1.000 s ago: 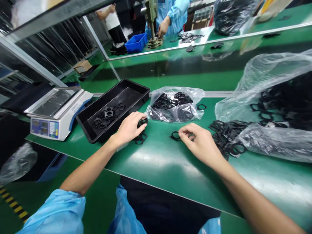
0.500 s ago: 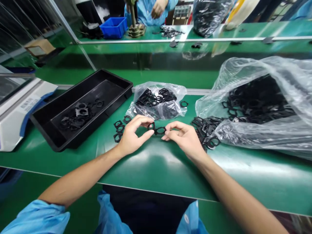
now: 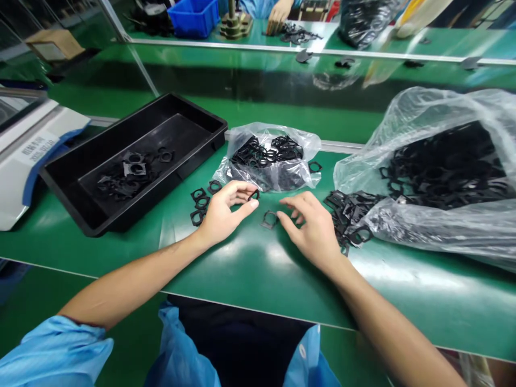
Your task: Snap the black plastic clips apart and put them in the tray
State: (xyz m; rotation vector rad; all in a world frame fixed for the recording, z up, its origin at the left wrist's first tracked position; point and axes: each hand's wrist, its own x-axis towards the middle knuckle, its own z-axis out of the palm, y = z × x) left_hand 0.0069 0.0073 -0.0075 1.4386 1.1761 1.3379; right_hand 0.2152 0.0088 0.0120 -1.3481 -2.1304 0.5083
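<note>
My left hand pinches a black ring-shaped plastic part between thumb and fingers. Just left of my right thumb tip is a second black ring part, apparently on the green table; whether the thumb touches it I cannot tell. The thumb and index finger of my right hand are spread apart with nothing between them. Several similar parts lie beside my left hand. A clear plastic bag behind the hands holds more of them.
At left stands a black tray with some parts inside. A large clear bag of black parts lies at right, with a loose pile at its mouth. Across the divider, a co-worker's hand is near a blue bin.
The two ring parts, close together between my hands before, are now apart. My right hand has let go of one and opened; my left still holds the other. The co-worker's hand has come down to the parts.
</note>
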